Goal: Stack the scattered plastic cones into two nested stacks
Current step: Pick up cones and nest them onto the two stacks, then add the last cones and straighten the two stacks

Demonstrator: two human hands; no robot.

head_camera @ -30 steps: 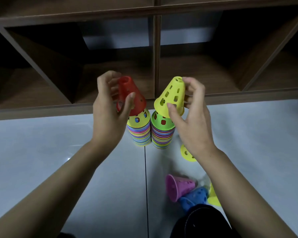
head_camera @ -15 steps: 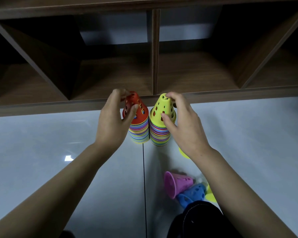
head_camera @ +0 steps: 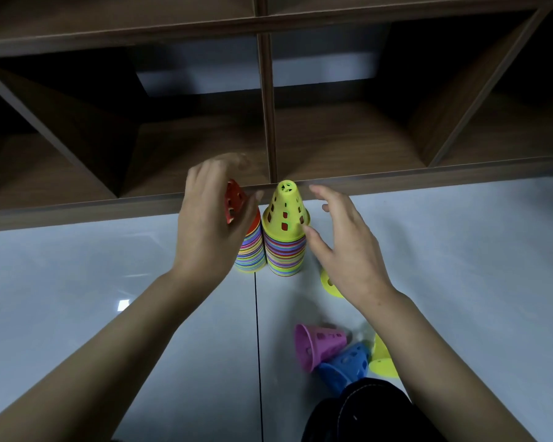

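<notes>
**Grey floor, two stacks, loose cones waiting**

Wooden shelving (head_camera: 205, 138) fills 12 o'clock above the grey tiled floor (head_camera: 77, 266). Near it the left hand (head_camera: 208, 224) hovers, fingers (head_camera: 200, 177) loosely spread and gripping nothing. The right hand (head_camera: 348, 250) is likewise open. Between them stand the left stack (head_camera: 253, 253) and right stack (head_camera: 284, 253), touching, topped by a red cone (head_camera: 235, 202) and a yellow cone (head_camera: 284, 212). At 5 o'clock lie a pink cone (head_camera: 320, 344) and a blue cone (head_camera: 345, 366). They look light, thin and springy, best pinched at the narrow perforated tip.
</notes>
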